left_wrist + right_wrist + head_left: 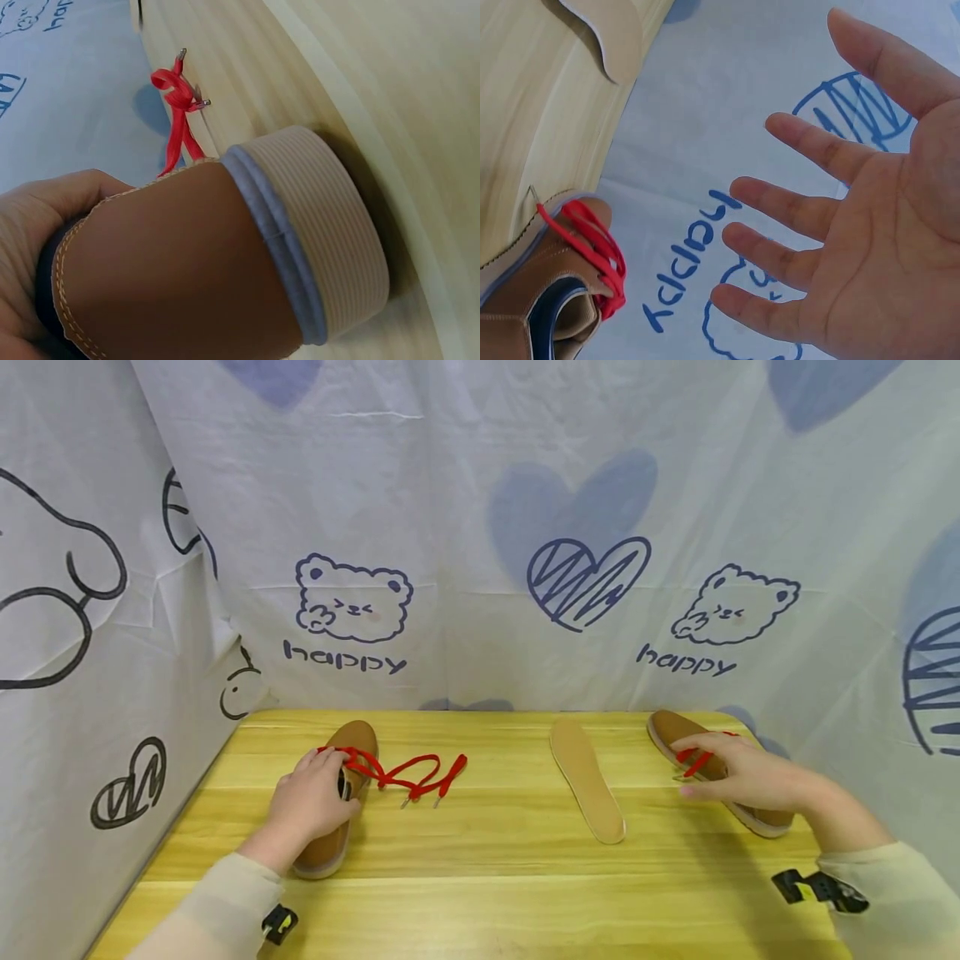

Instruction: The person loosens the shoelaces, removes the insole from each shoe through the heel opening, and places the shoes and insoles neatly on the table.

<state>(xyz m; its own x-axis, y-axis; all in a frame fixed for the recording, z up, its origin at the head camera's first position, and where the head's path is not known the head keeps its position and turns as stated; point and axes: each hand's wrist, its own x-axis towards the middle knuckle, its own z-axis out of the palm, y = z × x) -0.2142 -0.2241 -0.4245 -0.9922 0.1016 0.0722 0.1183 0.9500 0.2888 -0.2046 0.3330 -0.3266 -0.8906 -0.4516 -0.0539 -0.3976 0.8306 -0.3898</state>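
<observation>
A brown shoe [358,737] with red laces [420,785] lies on the left of the table. My left hand [315,802] grips it around the opening, the thumb on its right side. In the left wrist view the shoe's brown heel [172,255] and ribbed pale sole [330,232] show, while most of the fingers are hidden. My right hand [757,777] hovers over a second brown shoe [671,727] at the right. In the right wrist view that palm is spread and bare, apart from the shoe and its red lace [592,240].
A tan insole [588,781] lies flat on the wooden table [480,893] between the shoes, nearer the right one. A white printed cloth [465,527] hangs along the table's back and left side. A small black device sits at each wrist.
</observation>
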